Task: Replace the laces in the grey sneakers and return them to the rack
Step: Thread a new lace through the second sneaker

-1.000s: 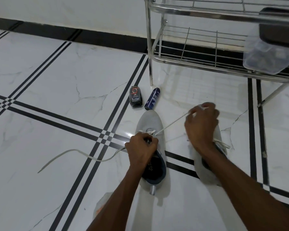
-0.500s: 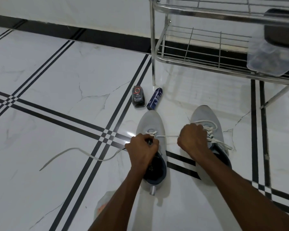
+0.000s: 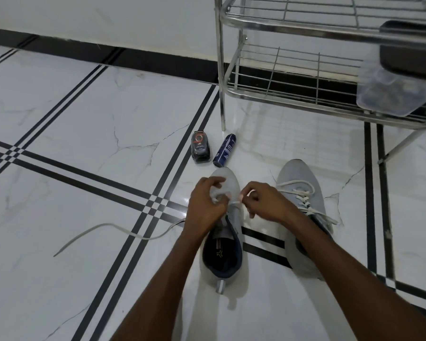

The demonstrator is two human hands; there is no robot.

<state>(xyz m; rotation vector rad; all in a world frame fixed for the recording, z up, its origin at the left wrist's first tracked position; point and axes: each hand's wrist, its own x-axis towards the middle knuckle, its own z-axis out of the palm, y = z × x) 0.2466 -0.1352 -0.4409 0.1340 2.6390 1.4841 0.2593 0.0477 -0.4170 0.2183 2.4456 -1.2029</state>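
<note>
Both grips pinch lace (image 3: 234,202) | right hand (image 3: 263,203) moved in to left sneaker (image 3: 225,232) | left hand (image 3: 207,200) stays

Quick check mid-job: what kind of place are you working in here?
Probably a home hallway or entry, on the floor. White marble-look floor tiles with black stripes run to a black skirting, a steel wire shoe rack stands by the wall, and a shoe-polish bottle lies beside it.

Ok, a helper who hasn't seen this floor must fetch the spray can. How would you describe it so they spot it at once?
Find the metal shoe rack and follow its front-left leg to the floor. Just beyond its foot lies a dark blue spray can on its side, near the toe of the left grey sneaker. Its neighbour, the black container, is squat; the can is slim.
</note>
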